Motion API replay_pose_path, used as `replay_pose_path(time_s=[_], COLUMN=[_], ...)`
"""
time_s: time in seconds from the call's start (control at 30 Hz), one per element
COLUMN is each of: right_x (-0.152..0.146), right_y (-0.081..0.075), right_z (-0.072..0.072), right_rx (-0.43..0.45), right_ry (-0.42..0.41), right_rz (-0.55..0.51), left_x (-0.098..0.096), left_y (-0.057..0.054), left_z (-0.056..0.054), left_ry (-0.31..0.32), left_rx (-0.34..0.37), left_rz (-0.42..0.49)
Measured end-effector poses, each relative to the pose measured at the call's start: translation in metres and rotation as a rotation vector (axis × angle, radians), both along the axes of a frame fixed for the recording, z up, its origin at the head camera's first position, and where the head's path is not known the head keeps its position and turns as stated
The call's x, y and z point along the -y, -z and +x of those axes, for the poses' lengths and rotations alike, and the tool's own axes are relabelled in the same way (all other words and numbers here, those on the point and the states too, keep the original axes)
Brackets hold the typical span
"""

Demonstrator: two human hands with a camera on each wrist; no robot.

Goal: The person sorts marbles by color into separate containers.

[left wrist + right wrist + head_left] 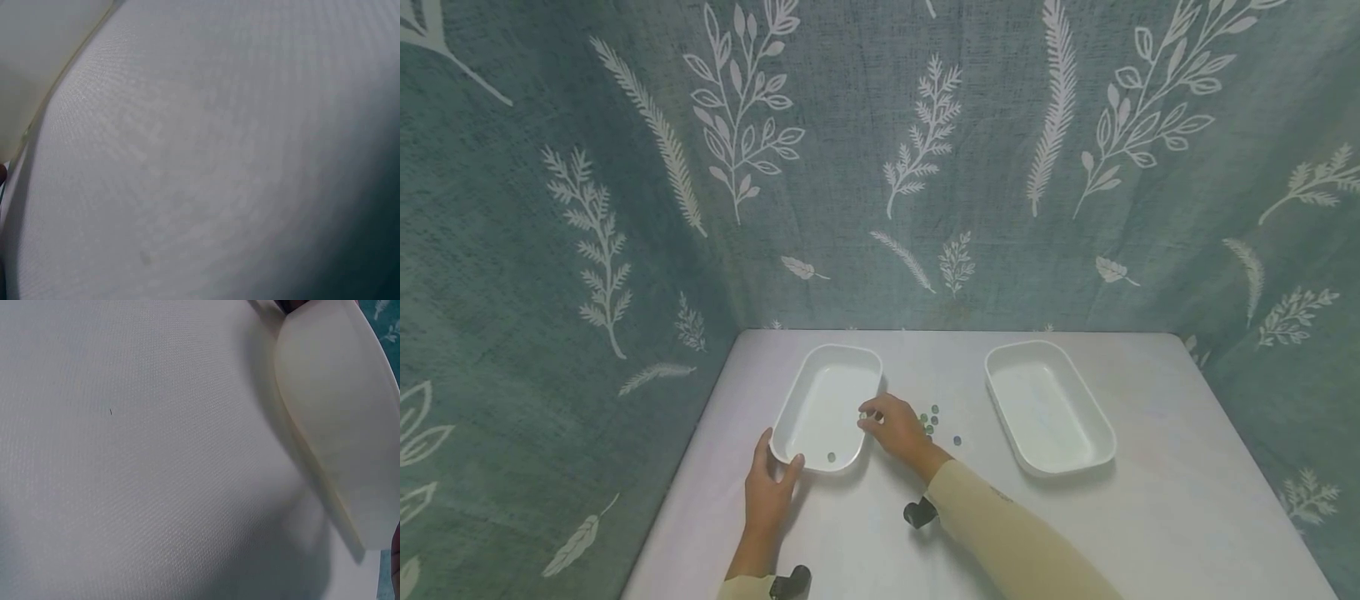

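Observation:
At the left of the table stands a white tray (831,404) with rounded corners. One small greenish glass marble (831,457) lies inside near its front end. My left hand (767,492) grips the tray's near left corner between thumb and fingers. Over the tray's right rim, my right hand (895,429) pinches a small pale green marble (862,415), partly hidden by the fingertips. Several green marbles (934,420) lie on the table just right of that hand, and a bluish marble (957,441) sits a little apart. The wrist views show mostly tabletop and tray wall (344,419).
A second white tray (1051,408) stands to the right, with nothing visible in it. Both trays rest on a white table (1180,500). Green-blue fabric (850,167) with white leaf prints hangs behind the table and along its sides.

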State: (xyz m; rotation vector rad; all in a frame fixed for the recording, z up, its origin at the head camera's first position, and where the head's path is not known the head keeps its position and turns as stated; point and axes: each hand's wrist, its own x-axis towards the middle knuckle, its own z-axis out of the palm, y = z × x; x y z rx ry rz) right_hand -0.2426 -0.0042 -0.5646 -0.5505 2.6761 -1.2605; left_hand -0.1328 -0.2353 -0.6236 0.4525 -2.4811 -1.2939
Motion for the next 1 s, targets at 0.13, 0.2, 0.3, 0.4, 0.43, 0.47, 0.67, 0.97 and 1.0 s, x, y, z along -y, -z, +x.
replay_pose_path(time_s=[0.13, 0.2, 0.3, 0.4, 0.43, 0.47, 0.67, 0.97, 1.0], right_x=[0.0, -0.001, -0.001, -0.001, -0.001, -0.001, -0.002, -0.01, -0.012], right_y=[0.0, 0.0, 0.0, 0.0, 0.0, 0.0, 0.001, 0.008, 0.009], right_z=[0.0, 0.0, 0.0, 0.001, 0.001, 0.001, 0.003, -0.001, -0.002], right_rx=[-0.007, -0.009, -0.012, -0.013, -0.013, -0.013, -0.005, -0.045, -0.047], right_ry=[0.001, -0.001, -0.005, -0.007, -0.007, -0.007, 0.002, 0.012, 0.013], right_rz=[0.003, 0.001, -0.007, -0.008, -0.008, -0.01, -0.012, -0.044, -0.045], left_x=[0.0, -0.001, -0.001, -0.001, -0.001, -0.001, -0.002, -0.002, -0.002], left_y=[-0.001, -0.001, -0.001, -0.001, -0.002, -0.002, -0.002, -0.002, -0.003], left_z=[0.0, 0.0, 0.0, 0.0, 0.0, 0.0, 0.001, 0.001, 0.002], left_ry=[0.002, 0.002, -0.001, -0.003, -0.005, -0.005, 0.004, 0.011, 0.01], left_rx=[-0.005, -0.006, -0.008, -0.006, -0.005, -0.005, -0.012, -0.02, -0.02], left_rz=[0.001, 0.0, -0.002, -0.009, -0.01, -0.011, -0.008, -0.003, -0.005])
